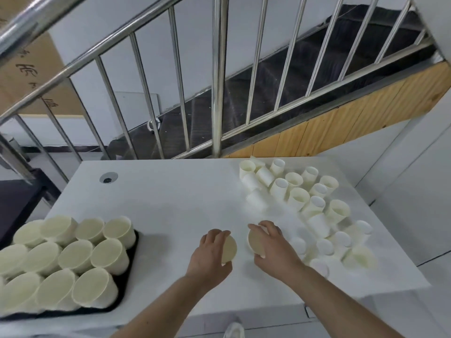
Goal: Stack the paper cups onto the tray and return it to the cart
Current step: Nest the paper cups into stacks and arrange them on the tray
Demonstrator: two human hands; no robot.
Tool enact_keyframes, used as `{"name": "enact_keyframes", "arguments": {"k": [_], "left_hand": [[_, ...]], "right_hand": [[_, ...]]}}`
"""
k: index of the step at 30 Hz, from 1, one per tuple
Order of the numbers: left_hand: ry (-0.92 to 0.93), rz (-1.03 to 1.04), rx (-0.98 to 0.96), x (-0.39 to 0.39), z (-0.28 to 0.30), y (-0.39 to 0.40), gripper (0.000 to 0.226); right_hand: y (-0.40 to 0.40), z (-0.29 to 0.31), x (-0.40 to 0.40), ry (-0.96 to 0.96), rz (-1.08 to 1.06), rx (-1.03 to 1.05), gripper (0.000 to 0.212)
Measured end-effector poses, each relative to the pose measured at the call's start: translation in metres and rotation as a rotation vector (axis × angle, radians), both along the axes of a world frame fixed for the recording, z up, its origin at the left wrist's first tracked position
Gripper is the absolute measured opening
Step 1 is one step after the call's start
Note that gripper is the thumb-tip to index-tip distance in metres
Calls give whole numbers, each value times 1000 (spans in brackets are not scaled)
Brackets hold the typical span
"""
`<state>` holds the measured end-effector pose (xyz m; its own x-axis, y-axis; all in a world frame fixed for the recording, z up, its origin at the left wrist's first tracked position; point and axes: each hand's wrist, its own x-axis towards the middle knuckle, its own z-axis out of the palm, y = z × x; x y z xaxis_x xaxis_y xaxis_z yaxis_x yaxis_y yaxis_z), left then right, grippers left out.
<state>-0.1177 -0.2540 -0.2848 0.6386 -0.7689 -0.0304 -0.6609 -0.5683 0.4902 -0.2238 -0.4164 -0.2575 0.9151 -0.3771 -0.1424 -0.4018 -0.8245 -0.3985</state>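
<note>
My left hand (pixel 210 254) grips one paper cup (pixel 230 248) near the middle of the white table, its mouth turned toward me. My right hand (pixel 272 242) holds a second paper cup (pixel 255 241) just to the right of the first; the two cups are a little apart. At the front left, a black tray (pixel 133 250) carries several upright cream paper cups (pixel 75 254). Several more loose cups (pixel 299 198) stand or lie scattered over the right side of the table.
The white table (pixel 170 196) has a round cable hole (pixel 108 177) at its back left. A steel stair railing (pixel 217 76) rises right behind the table. A cardboard box (pixel 26 76) stands at the far left. A shoe (pixel 234 331) shows below the table's front edge.
</note>
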Motion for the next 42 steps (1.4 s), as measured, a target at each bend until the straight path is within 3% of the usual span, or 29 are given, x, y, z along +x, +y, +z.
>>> {"name": "enact_keyframes", "arguments": {"k": [13, 24, 32, 42], "left_hand": [[-44, 216, -115, 9, 28, 167, 63], [-49, 302, -259, 109, 38, 318, 62], [-50, 394, -215, 167, 38, 410, 63], [-25, 429, -138, 189, 28, 453, 66]], "right_hand": [[143, 23, 24, -7, 151, 22, 73], [298, 34, 128, -104, 169, 49, 70], [386, 29, 188, -90, 233, 90, 72], [434, 16, 225, -35, 324, 32, 69]]}}
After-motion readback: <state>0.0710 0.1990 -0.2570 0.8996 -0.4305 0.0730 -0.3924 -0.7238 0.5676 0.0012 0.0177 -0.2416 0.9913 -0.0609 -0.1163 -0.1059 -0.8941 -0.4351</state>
